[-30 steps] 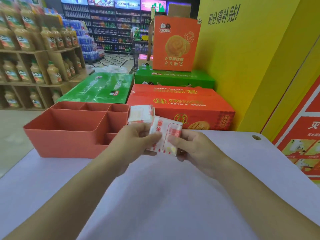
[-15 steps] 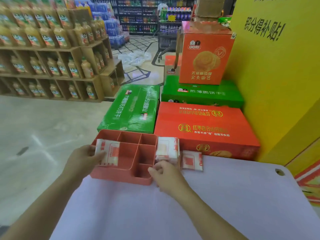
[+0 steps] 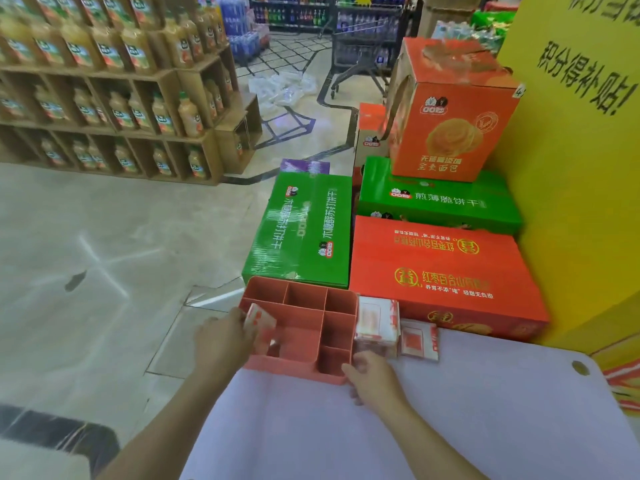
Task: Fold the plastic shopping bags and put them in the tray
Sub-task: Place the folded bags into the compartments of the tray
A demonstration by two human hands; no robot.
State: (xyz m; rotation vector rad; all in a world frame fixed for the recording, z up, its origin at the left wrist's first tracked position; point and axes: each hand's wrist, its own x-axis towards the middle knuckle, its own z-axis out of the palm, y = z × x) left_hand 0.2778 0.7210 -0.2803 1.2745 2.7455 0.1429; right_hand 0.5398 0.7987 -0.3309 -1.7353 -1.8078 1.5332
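- Since the frame half a second ago, the left hand (image 3: 225, 337) has carried the folded bag (image 3: 260, 325) inward from the left wall of the tray (image 3: 294, 370). The bag now sits lower, over the large compartment.
- Left hand: fingers and thumb pinch the folded bag by its left edge. The bag is tilted, and its lower end is down inside the large compartment, close to the left wall. Contact with the compartment floor cannot be told.
- Right hand (image 3: 375, 379): remains at the near right corner of the tray, with the thumb against that corner and the fingers partly curled. Whether they grip the wall or only rest on it cannot be told.
- Tray: salmon-coloured and divided into several compartments. It stands at the far left corner of the pale tabletop (image 3: 450, 427), between the two hands.
- Stack of folded bags (image 3: 376, 327): stands just beside the right wall of the tray, just beyond the right hand.
- Single folded bag (image 3: 419, 341): lies flat on the tabletop, directly to the right of the stack.
- Surroundings: a red carton (image 3: 443, 268) is behind the stack, and a green carton (image 3: 304, 230) is behind the tray. A shelf unit (image 3: 104, 109) of bottles stands at the far left.
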